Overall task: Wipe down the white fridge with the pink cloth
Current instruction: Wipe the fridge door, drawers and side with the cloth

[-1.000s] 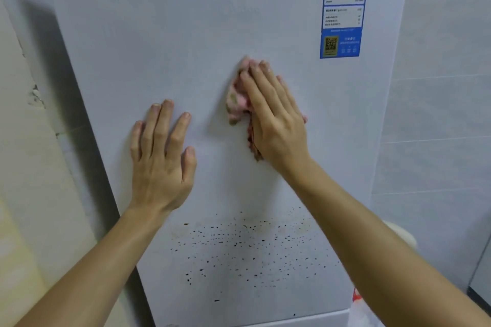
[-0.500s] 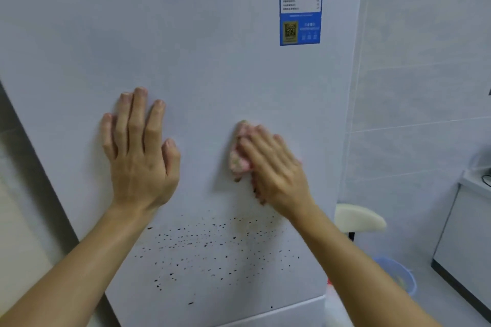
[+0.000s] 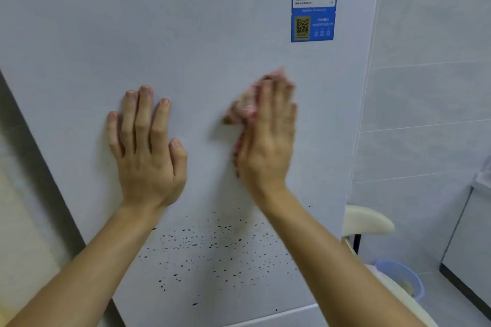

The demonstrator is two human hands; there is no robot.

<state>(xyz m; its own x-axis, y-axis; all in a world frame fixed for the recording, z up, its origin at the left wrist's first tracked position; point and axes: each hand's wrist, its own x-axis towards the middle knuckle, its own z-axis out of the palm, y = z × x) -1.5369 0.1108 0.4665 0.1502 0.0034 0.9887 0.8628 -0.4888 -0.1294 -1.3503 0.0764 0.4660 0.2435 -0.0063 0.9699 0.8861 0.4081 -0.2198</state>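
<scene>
Blurred with motion, the right hand (image 3: 268, 138): flat, fingers straight and together, pressing the pink cloth (image 3: 245, 107) against the door of the white fridge (image 3: 199, 21). Only partly in view, that cloth: bunched, peeping out past the fingertips and along the thumb side, the rest hidden under palm and fingers. Brownish patches at its left edge, too smeared to read as stain or pattern. Sharp by contrast, the left hand (image 3: 146, 146): spread flat on the same door, well to the left of the cloth, fingers straight, holding nothing. Both forearms cut off by the bottom edge.

Below the hands, a scatter of dark specks (image 3: 212, 247) across the lower door, partly covered by the right forearm. Up and to the right, a blue label (image 3: 313, 8), its top cut by the frame, its print too small to read apart from a square code. Top and foot of the fridge out of view; only a seam near the bottom edge.

Right of the fridge, low down, a blue bucket (image 3: 401, 276), partly hidden behind the right forearm. Inside it, something yellowish, not clear enough to name. Above it, a cream seat (image 3: 369, 220), part hidden by the fridge edge. Beyond, grey wall tiles (image 3: 430, 87) and a white cabinet (image 3: 470, 233), cut by the right edge.
</scene>
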